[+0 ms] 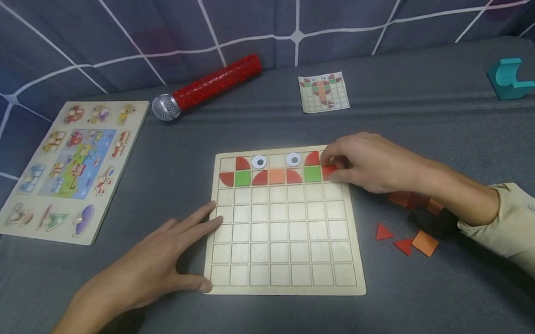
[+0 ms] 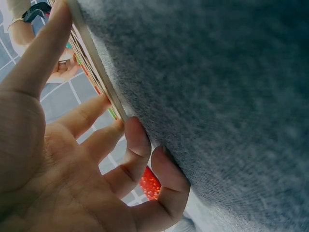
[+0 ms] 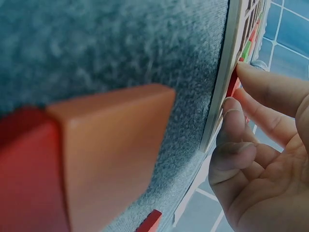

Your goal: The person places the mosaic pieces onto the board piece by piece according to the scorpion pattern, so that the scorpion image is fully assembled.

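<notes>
Red piece (image 1: 328, 171): second row, right end of wooden grid board (image 1: 277, 232), pinched by right hand (image 1: 372, 164). Left hand (image 1: 161, 258): fingers spread, against board's left edge. Board's right: red triangles (image 1: 383, 231), orange square (image 1: 425, 243); forearm (image 1: 459, 195) partly hiding others. Behind: pattern card (image 1: 309, 104), red microphone (image 1: 218, 85), teal holder (image 1: 508, 91). Far left: picture puzzle (image 1: 68, 231).

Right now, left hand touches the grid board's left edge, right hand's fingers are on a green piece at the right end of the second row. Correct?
Colour's off: the piece at the right hand is red, not green, as the head view shows. The rest stands.
</notes>
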`<state>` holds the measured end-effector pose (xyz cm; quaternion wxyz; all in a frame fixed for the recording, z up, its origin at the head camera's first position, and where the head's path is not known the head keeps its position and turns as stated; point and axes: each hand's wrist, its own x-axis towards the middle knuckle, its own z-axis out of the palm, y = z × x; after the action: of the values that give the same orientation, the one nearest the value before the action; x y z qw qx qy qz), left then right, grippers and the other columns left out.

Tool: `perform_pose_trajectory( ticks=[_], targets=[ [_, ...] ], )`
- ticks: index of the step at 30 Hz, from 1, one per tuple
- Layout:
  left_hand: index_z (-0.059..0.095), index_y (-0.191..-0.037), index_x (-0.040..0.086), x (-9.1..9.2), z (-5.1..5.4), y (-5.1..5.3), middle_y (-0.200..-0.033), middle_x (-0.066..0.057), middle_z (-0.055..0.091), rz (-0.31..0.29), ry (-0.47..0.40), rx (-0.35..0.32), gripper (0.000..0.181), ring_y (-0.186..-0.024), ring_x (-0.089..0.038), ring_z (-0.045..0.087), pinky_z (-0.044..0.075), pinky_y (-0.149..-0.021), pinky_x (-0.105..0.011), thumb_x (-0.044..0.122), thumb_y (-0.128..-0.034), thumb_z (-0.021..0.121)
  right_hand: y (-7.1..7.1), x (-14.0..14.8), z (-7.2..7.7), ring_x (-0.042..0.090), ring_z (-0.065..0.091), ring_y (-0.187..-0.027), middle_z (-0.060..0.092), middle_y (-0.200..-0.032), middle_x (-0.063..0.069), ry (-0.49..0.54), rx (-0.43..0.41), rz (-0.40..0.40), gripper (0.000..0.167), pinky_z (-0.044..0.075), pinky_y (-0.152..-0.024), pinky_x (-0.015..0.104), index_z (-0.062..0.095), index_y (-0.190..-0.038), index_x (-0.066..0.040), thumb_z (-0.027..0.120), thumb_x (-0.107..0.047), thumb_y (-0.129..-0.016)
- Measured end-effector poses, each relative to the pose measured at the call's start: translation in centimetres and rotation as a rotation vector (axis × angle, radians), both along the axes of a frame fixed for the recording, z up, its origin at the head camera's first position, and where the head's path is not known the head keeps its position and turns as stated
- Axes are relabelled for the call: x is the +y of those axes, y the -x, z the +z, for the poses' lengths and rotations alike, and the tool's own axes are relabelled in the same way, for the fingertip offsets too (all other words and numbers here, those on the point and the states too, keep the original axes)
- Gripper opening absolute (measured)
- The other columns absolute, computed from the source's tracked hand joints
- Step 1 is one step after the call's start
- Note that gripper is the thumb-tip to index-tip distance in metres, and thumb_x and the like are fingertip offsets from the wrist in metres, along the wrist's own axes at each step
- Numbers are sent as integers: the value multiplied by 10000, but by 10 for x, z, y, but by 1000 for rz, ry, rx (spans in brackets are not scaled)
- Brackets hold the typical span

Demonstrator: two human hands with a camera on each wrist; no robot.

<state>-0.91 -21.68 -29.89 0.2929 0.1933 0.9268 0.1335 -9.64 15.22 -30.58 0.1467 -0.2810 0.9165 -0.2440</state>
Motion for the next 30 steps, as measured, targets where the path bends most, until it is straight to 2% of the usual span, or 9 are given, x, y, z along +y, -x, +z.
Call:
perform_pose_trajectory(
  ticks=[5, 10, 14, 19, 23, 30],
  targets=[
    [377, -1525, 331, 0, 0, 0, -1634, 32, 180, 3, 9, -9, 1073, -1277, -360, 421, 405, -944, -641, 728, -596, 739, -1, -1, 0, 192, 546, -841, 669, -1062, 39, 3, 7, -5, 296, 440, -761, 389, 707, -1166, -74, 755, -102, -875],
    [368, -1529, 337, -1, 1, 0, -1644, 31, 137, -4, 1, 3, 1069, -1289, -400, 410, 396, -948, -655, 728, -604, 736, -3, 0, 0, 210, 561, -910, 672, -1128, 54, 13, 16, -4, 282, 447, -810, 415, 708, -1161, -77, 744, -90, -881],
    [356, -1530, 361, -1, 1, -1, -1650, 14, 107, 0, 2, 9, 1066, -1315, -469, 375, 367, -962, -682, 722, -605, 745, -5, 4, 0, 179, 560, -881, 672, -1090, 18, 23, 39, -4, 251, 447, -787, 391, 721, -1130, -104, 743, -94, -881],
    [364, -1525, 367, -1, 1, 0, -1639, -17, 162, -1, -4, 7, 1059, -1313, -505, 370, 355, -964, -692, 716, -602, 747, -12, 12, 1, 140, 538, -813, 665, -1038, -41, 31, 51, 13, 206, 434, -727, 363, 735, -1099, -154, 713, -103, -901],
    [371, -1524, 361, -1, 1, 0, -1637, -20, 171, 2, -11, 7, 1056, -1320, -522, 357, 333, -975, -703, 710, -603, 753, -19, 21, 1, 127, 553, -838, 668, -1079, -47, 23, 42, 8, 233, 453, -733, 369, 734, -1124, -160, 730, -119, -896],
    [373, -1527, 337, -2, 2, 1, -1636, -31, 175, -5, -26, -1, 1112, -1318, -539, 350, 335, -975, -701, 692, -560, 792, -30, 35, -1, 90, 521, -775, 652, -1016, -63, 12, 89, -4, 252, 453, -682, 340, 733, -1120, -176, 766, -144, -872]
  ],
)
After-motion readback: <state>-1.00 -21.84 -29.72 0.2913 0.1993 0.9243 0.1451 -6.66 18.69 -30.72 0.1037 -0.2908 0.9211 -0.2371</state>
